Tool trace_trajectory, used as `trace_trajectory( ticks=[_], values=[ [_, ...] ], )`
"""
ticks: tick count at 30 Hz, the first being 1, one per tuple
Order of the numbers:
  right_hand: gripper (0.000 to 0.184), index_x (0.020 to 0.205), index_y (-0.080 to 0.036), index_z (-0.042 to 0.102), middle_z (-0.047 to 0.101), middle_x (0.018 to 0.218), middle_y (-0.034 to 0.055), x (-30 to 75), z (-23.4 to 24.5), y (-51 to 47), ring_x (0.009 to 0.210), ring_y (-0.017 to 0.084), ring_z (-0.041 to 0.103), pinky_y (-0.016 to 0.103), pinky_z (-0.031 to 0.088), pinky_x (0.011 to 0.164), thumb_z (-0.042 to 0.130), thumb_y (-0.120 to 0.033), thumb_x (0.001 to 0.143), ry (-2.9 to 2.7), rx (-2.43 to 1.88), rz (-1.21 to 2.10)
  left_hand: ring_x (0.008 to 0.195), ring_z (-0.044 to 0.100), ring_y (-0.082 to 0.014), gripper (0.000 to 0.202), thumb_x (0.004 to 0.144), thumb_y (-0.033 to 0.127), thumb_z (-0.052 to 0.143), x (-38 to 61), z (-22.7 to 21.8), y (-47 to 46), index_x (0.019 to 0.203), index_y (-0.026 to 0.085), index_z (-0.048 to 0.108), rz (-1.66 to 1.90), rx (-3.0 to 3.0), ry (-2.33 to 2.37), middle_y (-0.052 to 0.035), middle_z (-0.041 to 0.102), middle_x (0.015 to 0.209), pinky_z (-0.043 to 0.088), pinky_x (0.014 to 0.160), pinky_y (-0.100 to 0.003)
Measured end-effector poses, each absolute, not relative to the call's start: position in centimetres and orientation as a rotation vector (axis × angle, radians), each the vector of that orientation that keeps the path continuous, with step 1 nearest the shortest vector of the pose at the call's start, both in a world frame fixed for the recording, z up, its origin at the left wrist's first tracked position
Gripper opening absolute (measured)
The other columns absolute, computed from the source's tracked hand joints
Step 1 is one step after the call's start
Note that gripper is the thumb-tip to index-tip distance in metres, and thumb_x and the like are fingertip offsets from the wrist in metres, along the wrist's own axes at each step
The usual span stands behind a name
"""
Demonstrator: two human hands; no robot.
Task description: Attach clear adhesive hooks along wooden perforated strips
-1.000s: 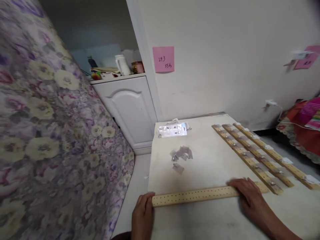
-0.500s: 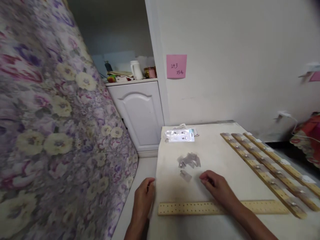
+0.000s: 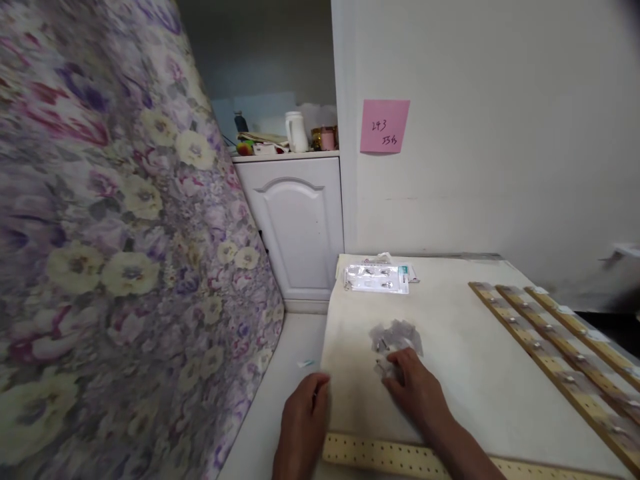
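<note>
My right hand (image 3: 415, 390) rests on the white table (image 3: 465, 347), its fingertips pinched on a small clear hook piece (image 3: 384, 367) lying just in front of a little pile of clear hook pieces (image 3: 397, 335). My left hand (image 3: 303, 423) lies at the table's left edge, fingers curled against it, holding nothing that I can see. A long perforated wooden strip (image 3: 380, 455) lies across the near edge, under my right forearm.
A clear blister pack (image 3: 377, 278) lies at the table's far left. Three wooden strips with hooks (image 3: 555, 347) lie side by side at the right. A flowered mattress (image 3: 115, 240) leans on the left. A white cabinet (image 3: 297, 223) and a pink note (image 3: 384, 126) are behind.
My right hand left the strip's right end and moved forward-left to the single clear piece. My left hand let go of the strip's left end. The view shifted left and nearer.
</note>
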State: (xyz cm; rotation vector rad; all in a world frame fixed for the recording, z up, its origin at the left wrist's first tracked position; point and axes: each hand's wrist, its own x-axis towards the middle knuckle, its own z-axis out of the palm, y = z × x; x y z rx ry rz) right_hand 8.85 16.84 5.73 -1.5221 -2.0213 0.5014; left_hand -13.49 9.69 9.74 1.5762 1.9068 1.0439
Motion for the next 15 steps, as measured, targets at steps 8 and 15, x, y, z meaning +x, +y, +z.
trace_trajectory(
  ticks=[8, 15],
  values=[
    [0.035, 0.103, -0.026, 0.057, 0.062, 0.087, 0.0002, 9.2, 4.9, 17.4, 0.077, 0.019, 0.062, 0.029, 0.047, 0.068, 0.058, -0.020, 0.068, -1.862, -1.499, 0.696, 0.084, 0.065, -0.0195, 0.025, 0.089, 0.032, 0.043, -12.1, 9.1, 10.1, 0.093, 0.022, 0.065, 1.050, 1.607, 1.911, -0.0032, 0.071, 0.090, 0.048, 0.076, -0.028],
    [0.025, 0.091, -0.021, 0.062, 0.058, 0.070, -0.0016, 9.3, 5.4, 17.8, 0.064, 0.016, 0.058, 0.027, 0.044, 0.061, 0.051, -0.018, 0.069, -1.789, -1.396, 0.893, 0.083, 0.065, -0.0205, 0.025, 0.088, 0.033, 0.042, -10.9, 9.7, 10.2, 0.093, 0.022, 0.064, 1.022, 1.642, 1.888, -0.0055, 0.071, 0.088, 0.049, 0.079, -0.030]
  ],
)
